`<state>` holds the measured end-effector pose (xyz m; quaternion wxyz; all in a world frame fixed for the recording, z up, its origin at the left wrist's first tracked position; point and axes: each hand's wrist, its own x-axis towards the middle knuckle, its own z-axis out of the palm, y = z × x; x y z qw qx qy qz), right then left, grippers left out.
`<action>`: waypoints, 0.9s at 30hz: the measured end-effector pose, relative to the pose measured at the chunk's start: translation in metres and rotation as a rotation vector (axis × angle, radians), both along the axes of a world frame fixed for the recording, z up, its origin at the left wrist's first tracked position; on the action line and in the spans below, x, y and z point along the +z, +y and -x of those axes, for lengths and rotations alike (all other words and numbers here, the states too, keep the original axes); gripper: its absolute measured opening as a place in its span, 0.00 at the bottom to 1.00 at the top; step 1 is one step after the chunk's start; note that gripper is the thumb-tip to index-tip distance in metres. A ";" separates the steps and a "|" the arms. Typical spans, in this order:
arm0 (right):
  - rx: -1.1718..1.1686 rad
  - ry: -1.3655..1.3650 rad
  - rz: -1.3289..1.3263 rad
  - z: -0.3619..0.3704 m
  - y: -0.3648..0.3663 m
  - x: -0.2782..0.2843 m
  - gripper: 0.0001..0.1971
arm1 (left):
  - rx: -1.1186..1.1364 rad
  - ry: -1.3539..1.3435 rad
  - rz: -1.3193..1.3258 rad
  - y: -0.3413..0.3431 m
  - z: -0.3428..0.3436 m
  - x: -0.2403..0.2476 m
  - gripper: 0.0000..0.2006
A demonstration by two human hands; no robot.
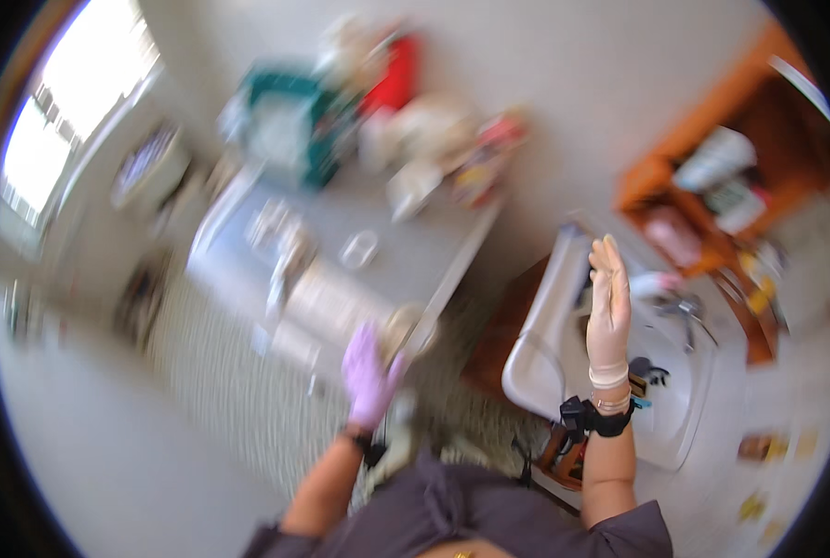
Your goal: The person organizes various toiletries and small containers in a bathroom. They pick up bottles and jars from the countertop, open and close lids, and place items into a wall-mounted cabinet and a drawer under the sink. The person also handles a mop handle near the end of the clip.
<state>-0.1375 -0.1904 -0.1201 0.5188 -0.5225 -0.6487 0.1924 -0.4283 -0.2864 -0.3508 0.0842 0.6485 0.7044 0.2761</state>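
Note:
My left hand (pixel 368 377), in a lilac glove, has its fingers stretched and its thumb apart at the near edge of the table (pixel 396 251). Close to its fingertips lies a blurred beige round thing (pixel 401 330). Nothing shows in that hand. My right hand (pixel 608 302), in a pale cream glove, is held up by the white sink (pixel 536 358), fingers straight and close together, with nothing seen in it. A light paper or cloth sheet (pixel 327 298) lies on the table, with a clear oval container (pixel 358 250) beyond it. Motion smears much of the view.
At the table's back stand a green crate (pixel 317 139), a red item (pixel 395 74) and pale bags (pixel 434 130). A metal faucet (pixel 686 312) rises at the sink's right. An orange-brown wooden shelf (pixel 638 186) holding several items hangs on the right wall.

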 end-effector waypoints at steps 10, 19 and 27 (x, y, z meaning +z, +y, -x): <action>-0.696 -0.205 -1.031 -0.166 0.134 0.295 0.15 | -0.075 0.082 0.261 -0.006 0.003 0.023 0.42; -0.384 -0.222 -0.467 -0.183 0.219 0.374 0.27 | -0.049 0.071 0.182 -0.001 0.002 -0.009 0.40; -0.551 0.074 -0.865 -0.165 0.177 0.359 0.18 | -0.081 0.108 0.188 0.002 0.000 -0.002 0.40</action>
